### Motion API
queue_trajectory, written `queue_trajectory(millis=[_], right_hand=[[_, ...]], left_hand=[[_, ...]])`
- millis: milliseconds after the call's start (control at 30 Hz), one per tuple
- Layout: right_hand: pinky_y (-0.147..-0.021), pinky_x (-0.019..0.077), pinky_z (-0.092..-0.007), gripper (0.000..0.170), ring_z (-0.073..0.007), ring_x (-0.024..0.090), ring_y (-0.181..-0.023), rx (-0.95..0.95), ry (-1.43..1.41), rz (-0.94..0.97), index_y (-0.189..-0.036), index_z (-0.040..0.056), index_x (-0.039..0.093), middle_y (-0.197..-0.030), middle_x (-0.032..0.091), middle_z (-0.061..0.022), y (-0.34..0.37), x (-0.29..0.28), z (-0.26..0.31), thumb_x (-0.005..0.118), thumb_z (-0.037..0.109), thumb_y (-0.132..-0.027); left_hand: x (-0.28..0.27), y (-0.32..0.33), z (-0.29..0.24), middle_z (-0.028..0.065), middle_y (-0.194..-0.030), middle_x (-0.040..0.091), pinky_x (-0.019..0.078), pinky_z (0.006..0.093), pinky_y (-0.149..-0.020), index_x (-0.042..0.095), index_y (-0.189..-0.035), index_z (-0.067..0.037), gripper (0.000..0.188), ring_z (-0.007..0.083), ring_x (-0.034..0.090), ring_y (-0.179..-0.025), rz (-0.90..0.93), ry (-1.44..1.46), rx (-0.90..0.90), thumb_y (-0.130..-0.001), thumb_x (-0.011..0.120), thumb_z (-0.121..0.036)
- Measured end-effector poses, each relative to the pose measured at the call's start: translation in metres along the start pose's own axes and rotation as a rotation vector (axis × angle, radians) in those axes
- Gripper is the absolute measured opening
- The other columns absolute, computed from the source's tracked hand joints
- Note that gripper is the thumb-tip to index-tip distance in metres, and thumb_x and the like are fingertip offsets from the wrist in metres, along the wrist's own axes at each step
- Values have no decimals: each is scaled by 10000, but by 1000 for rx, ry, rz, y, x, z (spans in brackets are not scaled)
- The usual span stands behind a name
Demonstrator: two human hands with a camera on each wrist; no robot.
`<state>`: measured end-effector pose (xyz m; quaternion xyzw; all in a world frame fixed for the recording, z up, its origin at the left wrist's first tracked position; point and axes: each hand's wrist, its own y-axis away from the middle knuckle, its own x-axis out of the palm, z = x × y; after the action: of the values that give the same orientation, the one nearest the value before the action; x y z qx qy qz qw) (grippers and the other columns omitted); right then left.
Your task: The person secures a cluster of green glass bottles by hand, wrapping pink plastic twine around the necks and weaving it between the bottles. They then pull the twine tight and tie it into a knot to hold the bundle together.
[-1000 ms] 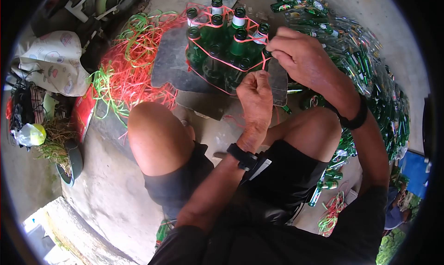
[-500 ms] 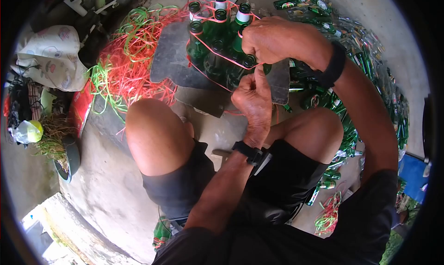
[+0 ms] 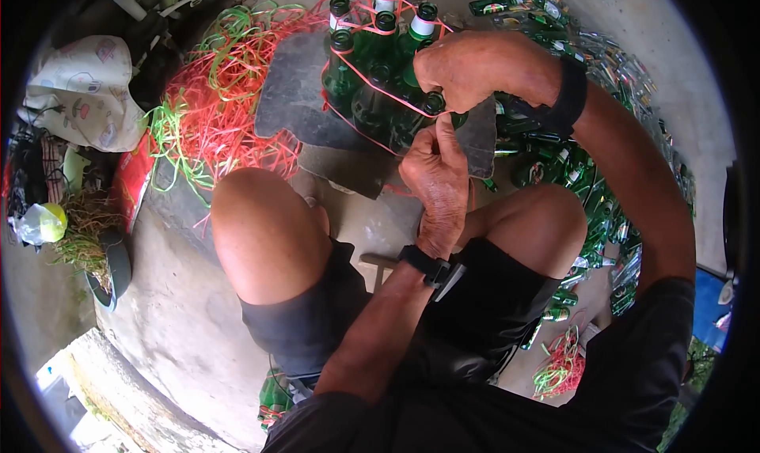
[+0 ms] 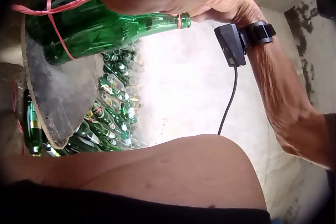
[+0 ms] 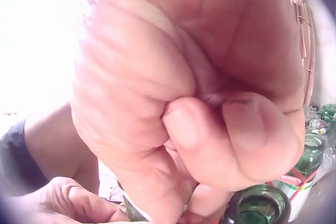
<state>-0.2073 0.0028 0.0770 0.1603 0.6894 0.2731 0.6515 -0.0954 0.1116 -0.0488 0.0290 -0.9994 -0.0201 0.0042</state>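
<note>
Several green glass bottles (image 3: 341, 73) stand bunched together, with pink plastic string (image 3: 378, 86) running around their necks and sides. My left hand (image 3: 437, 164) is at the near right corner of the bunch, its thumb and index finger pinching the string beside a bottle neck. Over the right side bottles, my right hand (image 3: 467, 69) has its fingers curled in, as the right wrist view shows, with thumb and fingertips pressed together at the string. It hides some bottle necks from the head view. A pink loop circles one bottle neck (image 4: 179, 21) in the left wrist view.
Under the bottles lies a dark flat board (image 3: 289, 81). A tangled heap of pink and green string (image 3: 229, 97) is at its left. Many loose bottles (image 3: 586, 81) are piled along the right. Another small string tangle (image 3: 560, 366) lies on the floor.
My right hand has moved left and inward from the outer right bottle, over the bottle necks. My left hand has stayed near the same corner. Little differs in the last half second.
</note>
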Motion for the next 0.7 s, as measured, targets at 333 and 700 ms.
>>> queue_trajectory(millis=[333,700], right_hand=[[-578,440,-462,119,-292,608,-645,-88,-256,-218,-863,-44,693,-711,615,-185,21,20,-20,646,38,-791],[-539,451,-393,115,-203,623,-605,-38,-628,-122,-879,-53,680,-661,612,-59,45,7,-13,689,21,-792]], left_hand=[[-5,1,-5,73,-669,646,491,339,-651,738,-935,83,392,115,549,-658,116,35,-109,-1075,619,-263],[-1,3,-1,2,-608,517,423,309,-574,726,-887,78,434,78,476,-606,139,74,-105,-1085,586,-282]])
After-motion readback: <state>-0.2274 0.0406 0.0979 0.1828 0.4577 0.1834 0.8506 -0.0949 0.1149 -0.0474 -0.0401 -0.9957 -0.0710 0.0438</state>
